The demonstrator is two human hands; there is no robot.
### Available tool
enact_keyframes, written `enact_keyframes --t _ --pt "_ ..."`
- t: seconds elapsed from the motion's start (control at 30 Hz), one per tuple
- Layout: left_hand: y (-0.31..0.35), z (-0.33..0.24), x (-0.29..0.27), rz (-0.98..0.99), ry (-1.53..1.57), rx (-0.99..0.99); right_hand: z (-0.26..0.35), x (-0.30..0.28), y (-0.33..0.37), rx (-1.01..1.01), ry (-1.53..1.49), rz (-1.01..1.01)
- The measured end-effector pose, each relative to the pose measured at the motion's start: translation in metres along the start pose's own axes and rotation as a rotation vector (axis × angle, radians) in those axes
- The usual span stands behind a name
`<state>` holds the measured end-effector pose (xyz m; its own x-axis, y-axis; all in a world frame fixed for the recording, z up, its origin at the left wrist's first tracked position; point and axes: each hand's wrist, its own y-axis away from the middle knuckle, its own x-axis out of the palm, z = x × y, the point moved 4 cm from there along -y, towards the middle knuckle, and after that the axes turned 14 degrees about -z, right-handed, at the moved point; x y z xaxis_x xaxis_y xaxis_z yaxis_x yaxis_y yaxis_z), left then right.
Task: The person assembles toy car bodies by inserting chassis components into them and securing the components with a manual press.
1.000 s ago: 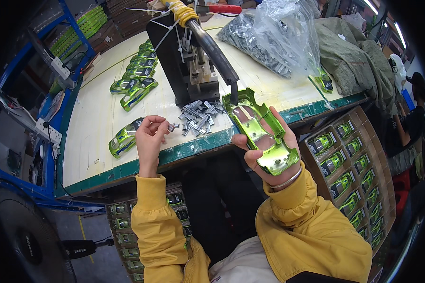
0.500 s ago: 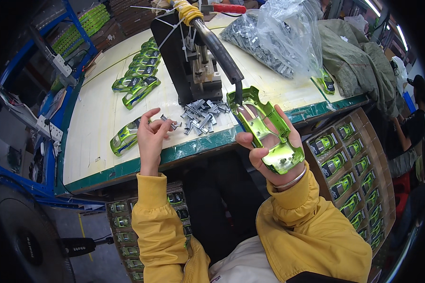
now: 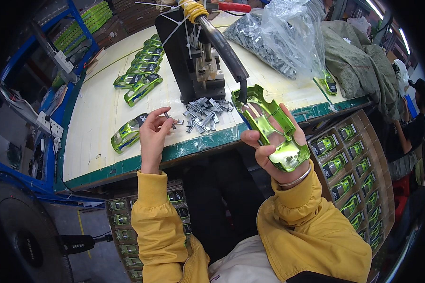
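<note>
My left hand (image 3: 152, 139) is just left of a loose pile of small silver-grey parts (image 3: 204, 115) near the table's front edge. Its thumb and fingers pinch one small grey part (image 3: 167, 116) like those in the pile. A shiny green toy car body (image 3: 126, 134) with a dark top rests on the table beside that hand. In my right hand (image 3: 281, 167) is another green toy car body (image 3: 289, 154), tilted with its hollow inside toward me. Its far end is at the dark tip of a black tube (image 3: 242, 92), but I cannot tell whether they touch.
A black bench press (image 3: 174, 52) stands behind the pile. More green car bodies (image 3: 144, 68) line up to its left. A clear bag of grey parts (image 3: 274, 45) lies at the back right. Partitioned cartons of car bodies (image 3: 359, 179) flank my legs; a fan (image 3: 28, 236) is at lower left.
The fingers of my left hand have drawn closer together, and the small part in them has turned. My right hand still holds the car body, now a little farther right in the picture.
</note>
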<state>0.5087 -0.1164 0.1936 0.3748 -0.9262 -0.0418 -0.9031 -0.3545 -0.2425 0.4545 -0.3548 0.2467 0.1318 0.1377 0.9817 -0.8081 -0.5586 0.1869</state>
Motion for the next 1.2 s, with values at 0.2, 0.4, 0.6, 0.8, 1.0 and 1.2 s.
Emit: enact_keyframes --t 0.2,0.4,0.6,0.8,1.0,1.2 --pt "-0.001 0.001 -0.001 -0.002 -0.012 0.010 0.002 0.003 -0.001 0.064 -0.006 0.044" --pt "-0.002 0.003 0.000 -0.014 0.004 0.003 0.008 -0.001 -0.001 0.078 -0.017 0.042" --pt "0.000 0.001 0.000 -0.002 -0.012 0.013 0.013 0.000 -0.002 0.124 0.029 0.057" --pt "0.000 0.001 -0.001 0.004 -0.009 0.016 0.014 0.002 -0.002 0.155 0.050 0.041" --pt "-0.002 0.001 0.002 0.015 -0.025 0.035 0.017 -0.002 -0.004 0.031 0.141 0.032" --pt "0.000 0.002 -0.001 -0.005 -0.015 0.013 0.004 -0.007 -0.016 0.100 0.076 0.012"
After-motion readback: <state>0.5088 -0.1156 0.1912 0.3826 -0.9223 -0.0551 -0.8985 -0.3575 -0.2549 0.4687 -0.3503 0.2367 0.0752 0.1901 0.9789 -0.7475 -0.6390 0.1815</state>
